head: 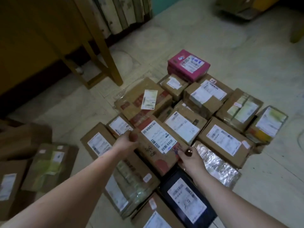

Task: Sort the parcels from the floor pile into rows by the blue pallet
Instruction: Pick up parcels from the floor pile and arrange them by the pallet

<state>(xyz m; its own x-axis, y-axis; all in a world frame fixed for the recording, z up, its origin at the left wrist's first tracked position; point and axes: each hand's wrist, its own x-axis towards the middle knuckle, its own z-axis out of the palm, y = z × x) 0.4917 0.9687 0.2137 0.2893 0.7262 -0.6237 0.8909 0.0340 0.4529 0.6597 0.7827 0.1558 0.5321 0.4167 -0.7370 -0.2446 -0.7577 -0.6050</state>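
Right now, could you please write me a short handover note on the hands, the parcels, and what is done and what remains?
Left hand: grip on the far left edge of the brown parcel with the big white label.
Right hand: grip on that parcel's near right corner. The parcel sits on top of others in the sorted block.
Done: many parcels lie label-up in rough rows on the floor, from the pink box at the far end to the dark blue parcel nearest you.
Left: seat this parcel in a row, then fetch the cardboard boxes on the left. No blue pallet is in view.
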